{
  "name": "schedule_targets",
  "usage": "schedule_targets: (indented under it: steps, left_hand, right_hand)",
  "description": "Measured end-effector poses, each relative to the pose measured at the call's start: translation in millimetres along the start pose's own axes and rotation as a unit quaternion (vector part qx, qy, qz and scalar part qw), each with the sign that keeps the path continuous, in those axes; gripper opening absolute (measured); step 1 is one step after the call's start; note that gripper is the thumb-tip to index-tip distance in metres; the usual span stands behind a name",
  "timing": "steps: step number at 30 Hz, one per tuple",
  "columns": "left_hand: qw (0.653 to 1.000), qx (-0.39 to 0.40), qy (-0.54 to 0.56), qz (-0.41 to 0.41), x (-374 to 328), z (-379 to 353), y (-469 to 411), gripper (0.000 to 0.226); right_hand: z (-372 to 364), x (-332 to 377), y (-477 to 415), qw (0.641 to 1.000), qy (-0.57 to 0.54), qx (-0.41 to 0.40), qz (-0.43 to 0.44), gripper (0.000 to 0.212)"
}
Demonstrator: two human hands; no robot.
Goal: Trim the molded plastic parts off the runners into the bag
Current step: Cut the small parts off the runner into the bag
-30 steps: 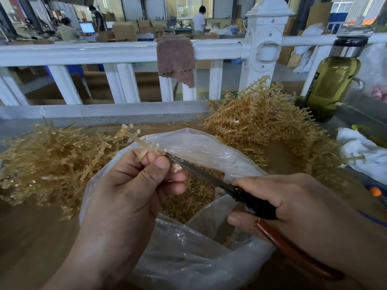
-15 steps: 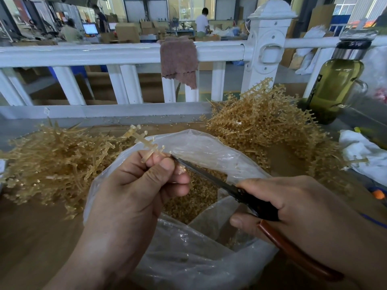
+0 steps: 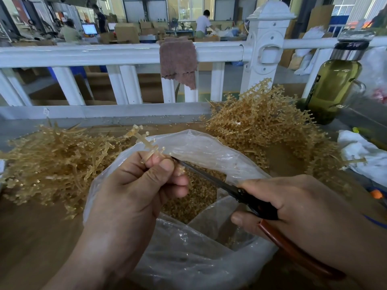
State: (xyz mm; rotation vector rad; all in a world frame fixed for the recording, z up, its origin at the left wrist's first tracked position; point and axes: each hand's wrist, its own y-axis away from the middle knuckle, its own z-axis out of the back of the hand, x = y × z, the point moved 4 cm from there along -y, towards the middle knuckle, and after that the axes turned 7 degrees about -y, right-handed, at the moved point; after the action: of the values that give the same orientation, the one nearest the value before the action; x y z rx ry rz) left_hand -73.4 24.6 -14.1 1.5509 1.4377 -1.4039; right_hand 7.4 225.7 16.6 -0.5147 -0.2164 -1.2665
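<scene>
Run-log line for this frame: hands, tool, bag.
left hand: pinches runner | right hand: grips scissors, tip by runner | bag: open beneath, cut parts inside | step: trimming

Brown bench (image 3: 31, 243) bears two runner piles (image 3: 52, 164) and plastic bag (image 3: 188, 260).

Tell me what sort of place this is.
Probably a factory floor, a plastics moulding shop: heaps of amber runners on the bench, a clear bag holding trimmed parts, and cardboard boxes and workers behind the white railing.
</scene>
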Motion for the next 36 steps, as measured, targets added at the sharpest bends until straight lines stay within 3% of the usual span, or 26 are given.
schedule_targets:
  steps: [10, 22, 36]
  left_hand:
    - [1.0, -0.012, -0.021, -0.001, 0.0, 2.2, -1.4, 0.011]
    - [1.0, 0.008, -0.025, -0.015, 1.0, -3.6, 2.7, 0.011]
    - [1.0, -0.001, -0.021, -0.011, 3.1, -2.6, 3.5, 0.009]
  right_hand:
    - [-5.3, -2.9, -1.5, 0.999, -0.036, 0.022, 0.006, 0.055]
    - [-4.4, 1.3, -0.6, 0.999, -0.024, -0.015, 0.016, 0.045]
    - [-2.4, 2.9, -0.6, 1.0, -0.007, -0.001, -0.001, 0.055]
